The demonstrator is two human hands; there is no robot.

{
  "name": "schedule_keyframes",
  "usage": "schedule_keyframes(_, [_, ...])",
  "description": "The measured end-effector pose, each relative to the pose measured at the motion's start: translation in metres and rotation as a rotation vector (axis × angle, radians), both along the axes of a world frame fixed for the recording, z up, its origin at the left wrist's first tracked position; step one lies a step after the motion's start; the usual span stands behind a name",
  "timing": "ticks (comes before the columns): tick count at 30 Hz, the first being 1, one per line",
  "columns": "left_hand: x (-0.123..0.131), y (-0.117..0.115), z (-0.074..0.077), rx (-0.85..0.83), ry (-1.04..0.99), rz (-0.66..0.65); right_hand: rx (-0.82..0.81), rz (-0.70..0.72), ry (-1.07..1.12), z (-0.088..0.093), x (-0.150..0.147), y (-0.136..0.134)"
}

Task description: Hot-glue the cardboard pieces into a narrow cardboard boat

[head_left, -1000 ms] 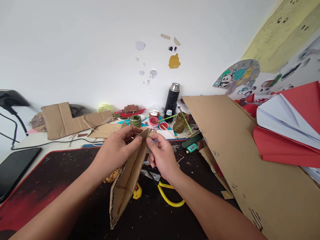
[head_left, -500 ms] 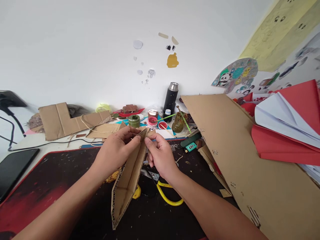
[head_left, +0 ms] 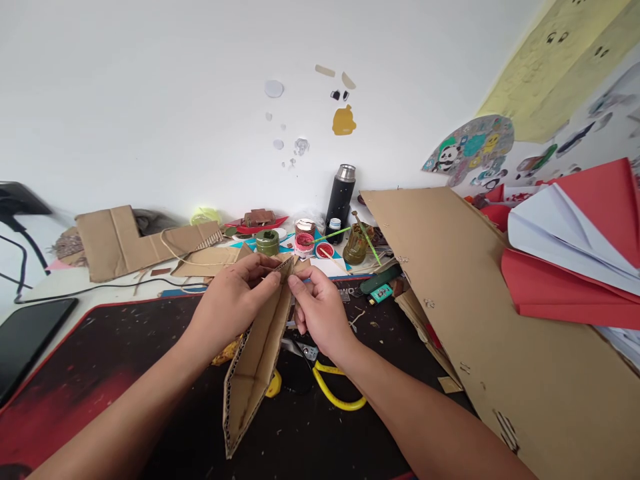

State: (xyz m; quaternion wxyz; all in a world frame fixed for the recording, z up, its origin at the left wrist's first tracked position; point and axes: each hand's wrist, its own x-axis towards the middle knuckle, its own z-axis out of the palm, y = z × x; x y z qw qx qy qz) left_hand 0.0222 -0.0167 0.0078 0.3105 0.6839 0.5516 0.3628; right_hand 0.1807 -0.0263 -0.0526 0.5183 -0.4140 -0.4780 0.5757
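Note:
A long, boat-shaped piece of folded corrugated cardboard [head_left: 257,363] tilts upward over the dark mat, its pointed near end low and its far end between my hands. My left hand [head_left: 240,290] grips the far end from the left, thumb pressed along the inner side. From the right, my right hand [head_left: 317,303] pinches the same tip between thumb and fingers. Its curled fingers partly hide that end. Beneath the cardboard, yellow-handled scissors [head_left: 340,403] lie on the mat, their blades partly covered.
Paint jars, including a green one [head_left: 267,242], stand at the back near a black thermos [head_left: 341,197]. A large cardboard sheet [head_left: 450,280] leans along the right, with red folded paper [head_left: 565,290] on it. At left lie a black phone [head_left: 37,340] and a cable [head_left: 115,287].
Both hands keep their hold on the cardboard, with hardly any movement. The whole view has shifted very slightly.

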Motion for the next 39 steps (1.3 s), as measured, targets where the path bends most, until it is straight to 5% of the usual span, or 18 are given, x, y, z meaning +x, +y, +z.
schedule_keyframes(39, [0.0014, -0.0008, 0.0005, 0.002, -0.016, 0.018, -0.026, 0.002, 0.002, 0.0041, -0.001, -0.0021])
